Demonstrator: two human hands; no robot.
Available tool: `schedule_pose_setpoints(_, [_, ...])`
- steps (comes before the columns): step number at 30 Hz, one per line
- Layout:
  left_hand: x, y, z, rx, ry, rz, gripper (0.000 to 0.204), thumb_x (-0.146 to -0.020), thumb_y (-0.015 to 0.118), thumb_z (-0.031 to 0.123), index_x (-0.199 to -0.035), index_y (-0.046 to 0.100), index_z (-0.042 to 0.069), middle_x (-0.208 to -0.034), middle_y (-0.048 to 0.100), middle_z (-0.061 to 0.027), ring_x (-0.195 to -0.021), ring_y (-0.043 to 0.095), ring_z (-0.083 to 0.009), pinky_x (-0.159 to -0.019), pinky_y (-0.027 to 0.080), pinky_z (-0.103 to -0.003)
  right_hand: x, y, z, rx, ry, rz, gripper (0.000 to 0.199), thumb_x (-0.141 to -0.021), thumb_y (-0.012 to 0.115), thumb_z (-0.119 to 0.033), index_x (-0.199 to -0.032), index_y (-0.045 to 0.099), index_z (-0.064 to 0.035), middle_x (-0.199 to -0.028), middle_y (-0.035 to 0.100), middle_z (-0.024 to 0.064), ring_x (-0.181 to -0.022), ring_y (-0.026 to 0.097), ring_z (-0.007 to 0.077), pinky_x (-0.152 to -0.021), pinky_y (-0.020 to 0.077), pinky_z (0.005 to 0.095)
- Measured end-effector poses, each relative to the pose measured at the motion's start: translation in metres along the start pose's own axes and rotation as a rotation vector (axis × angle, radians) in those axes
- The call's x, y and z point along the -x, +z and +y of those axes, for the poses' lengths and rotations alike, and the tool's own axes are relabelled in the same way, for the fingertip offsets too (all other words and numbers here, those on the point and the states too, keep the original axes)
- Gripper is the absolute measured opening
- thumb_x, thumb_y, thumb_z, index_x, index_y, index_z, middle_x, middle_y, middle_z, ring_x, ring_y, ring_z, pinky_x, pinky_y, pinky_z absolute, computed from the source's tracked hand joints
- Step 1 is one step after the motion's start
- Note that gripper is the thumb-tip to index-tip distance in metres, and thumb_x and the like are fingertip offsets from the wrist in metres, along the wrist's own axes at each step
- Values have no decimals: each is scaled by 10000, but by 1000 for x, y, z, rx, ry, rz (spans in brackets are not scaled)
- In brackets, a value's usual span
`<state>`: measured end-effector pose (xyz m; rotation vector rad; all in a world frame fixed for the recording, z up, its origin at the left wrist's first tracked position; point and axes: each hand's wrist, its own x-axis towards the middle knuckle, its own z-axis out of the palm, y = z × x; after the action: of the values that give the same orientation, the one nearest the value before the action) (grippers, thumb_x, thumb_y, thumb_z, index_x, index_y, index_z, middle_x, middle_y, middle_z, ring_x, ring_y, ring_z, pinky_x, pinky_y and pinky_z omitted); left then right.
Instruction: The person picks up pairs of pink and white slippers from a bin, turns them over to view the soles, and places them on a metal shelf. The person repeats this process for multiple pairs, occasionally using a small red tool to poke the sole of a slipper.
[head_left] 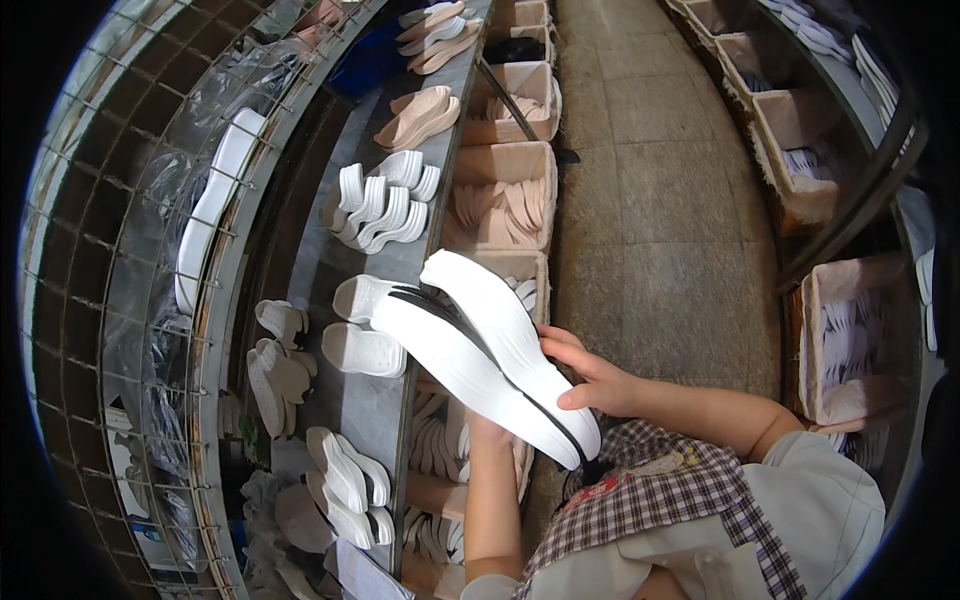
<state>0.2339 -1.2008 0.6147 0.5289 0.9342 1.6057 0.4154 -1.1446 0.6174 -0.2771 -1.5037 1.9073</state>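
Note:
A pair of long white shoe soles with black layers along their edges is held slanted in front of me, side by side. My right hand grips the soles near their lower right end, its thumb on the edge and the other fingers partly behind. Beneath the soles is my left hand, bearing them from below; its fingers are mostly hidden. Just left of the held soles, white soles lie on the grey metal bench. Farther along it, several stacked white soles and pinkish soles stand in groups.
Cloth-lined bins of soles line the bench's right side. Past the paved aisle, more lined bins and a rack with dark bars stand on the right. A wire grid borders the left side. More soles lie on the near bench.

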Motion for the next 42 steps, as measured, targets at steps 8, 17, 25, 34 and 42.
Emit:
schedule_pose_setpoints(8, [6,-7,7,-83,125,-30,412,-886,562,69,-1267,433,-20,-1194,537,-115,-1037,566,-225,-866,488,-341,-2,-6,3,4,-19,-47,751,-747,637,-279,-1381,340,-8,-1473,146,170,-1383,99,305,-1117,141,423])
schedule_pose_setpoints(17, [10,20,28,-155,122,149,387,-856,591,78,-1220,484,0,-1113,577,-105,-981,584,-214,-837,498,-332,-7,-18,-5,407,-199,-57,586,-776,613,-112,-1323,418,-32,-1368,320,159,-1300,294,304,-1068,262,394])
schedule_pose_setpoints(25, [14,36,34,36,-264,73,335,-952,490,222,-1162,512,-38,-1049,615,-140,-888,627,-226,-755,537,-329,-23,-30,-23,-438,265,-82,495,-931,394,-325,-1272,490,21,-1299,501,160,-1194,471,274,-1017,343,469])
schedule_pose_setpoints(34, [4,14,22,295,-398,182,441,-977,384,225,-1325,371,-45,-1333,445,-215,-1217,448,-352,-1042,339,-484,-16,-21,-2,-704,474,86,519,-942,404,-337,-1320,408,19,-1240,542,189,-1091,576,256,-930,476,385])
schedule_pose_setpoints(42, [-1,16,21,315,-377,203,452,-963,408,189,-1339,335,-51,-1338,426,-238,-1229,429,-371,-1056,317,-491,-18,-26,10,-797,510,119,505,-933,391,-327,-1290,447,26,-1213,564,187,-1063,593,275,-925,477,406])
